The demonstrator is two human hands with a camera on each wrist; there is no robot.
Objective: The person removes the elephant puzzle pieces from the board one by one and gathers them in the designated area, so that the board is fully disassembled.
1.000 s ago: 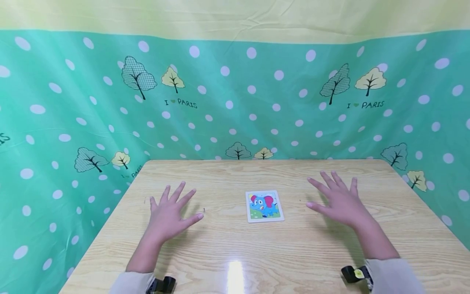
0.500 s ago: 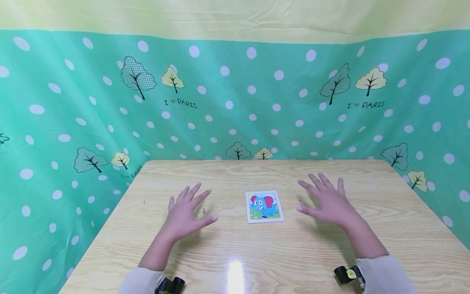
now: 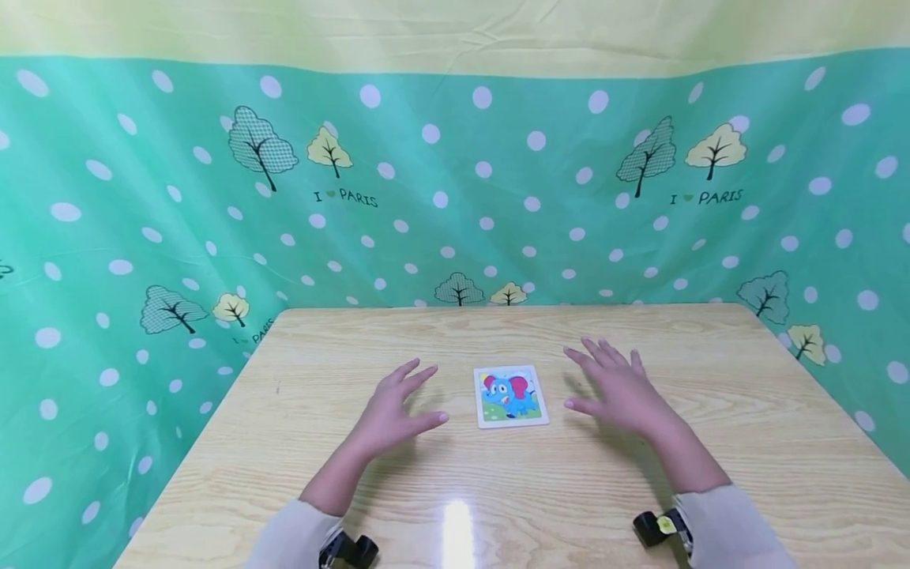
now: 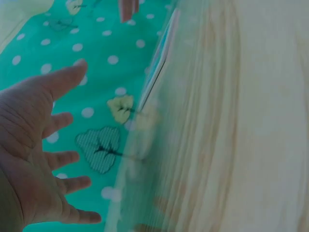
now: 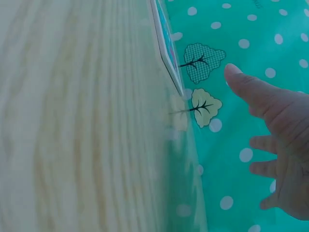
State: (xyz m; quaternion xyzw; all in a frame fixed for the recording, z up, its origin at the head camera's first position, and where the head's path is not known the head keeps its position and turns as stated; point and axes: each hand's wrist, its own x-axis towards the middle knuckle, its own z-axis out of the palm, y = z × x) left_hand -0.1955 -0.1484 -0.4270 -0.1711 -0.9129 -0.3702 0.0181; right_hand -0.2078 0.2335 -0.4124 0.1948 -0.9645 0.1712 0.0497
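A square picture puzzle board (image 3: 511,397) with a white border lies flat on the wooden table, showing a blue elephant with pink ears. Left of it, my left hand (image 3: 394,415) hovers over the table with fingers spread, touching nothing. On the other side my right hand (image 3: 617,391) is held above the wood, its fingers likewise apart and holding nothing. In the left wrist view the left hand (image 4: 34,154) shows its palm and spread fingers. The right wrist view has the right hand (image 5: 280,140) beside the board's thin edge (image 5: 166,53).
The light wooden table (image 3: 554,498) carries a bright glare patch near its front. A green polka-dot curtain (image 3: 398,190) with printed trees hangs behind it and along both sides. Small black cameras sit on both wrists, below pale sleeves (image 3: 732,525).
Both hands have moved inward toward the puzzle board, the left hand rightward and the right hand leftward. The board stays in its place on the table.
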